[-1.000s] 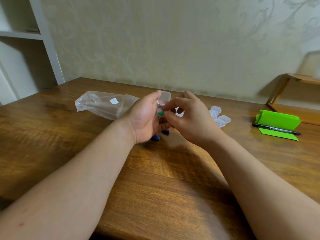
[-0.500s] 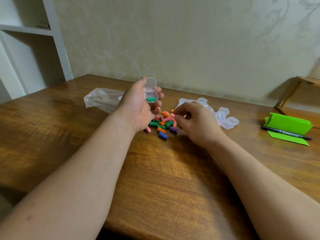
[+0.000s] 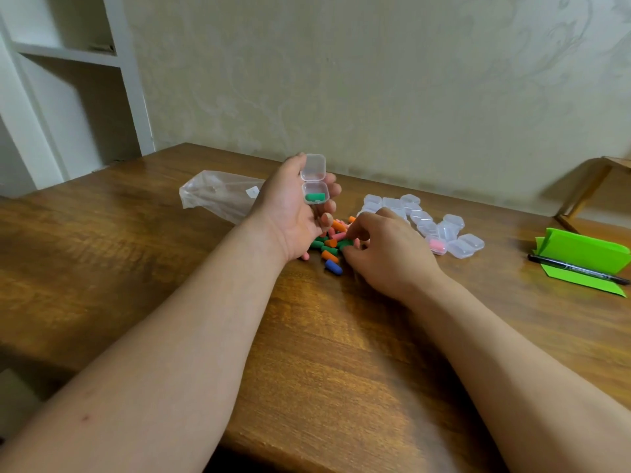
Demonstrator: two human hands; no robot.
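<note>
Nearest me, both forearms run out over the wooden worktop twd the middle. R side: right hand is low, knuckles up, fingers curled down into the pile of foam plugs; thumb & index close on a loose green plug at the pile's right edge, which lies among the others. A blue plug sits at the near edge of the pile, an orange one just behind it; the rest are pink, orange, green, all on the worktop btwn the two hands. L side: left hand is raised above the pile's left edge, palm turned inward, fingers & thumb wrapped round a small clear box. Its hinged lid stands open, upright above the tray, w/ one boxed green plug lying inside. Just beyond the right hand, a cluster of clear boxes lies on the worktop; one box w/ pink plugs is at its near side. Far R: black marker rests across a green folded card. Behind the left hand, a clear plastic bag lies flat. Farthest: white shelf unit at L, pale patterned wall.
</note>
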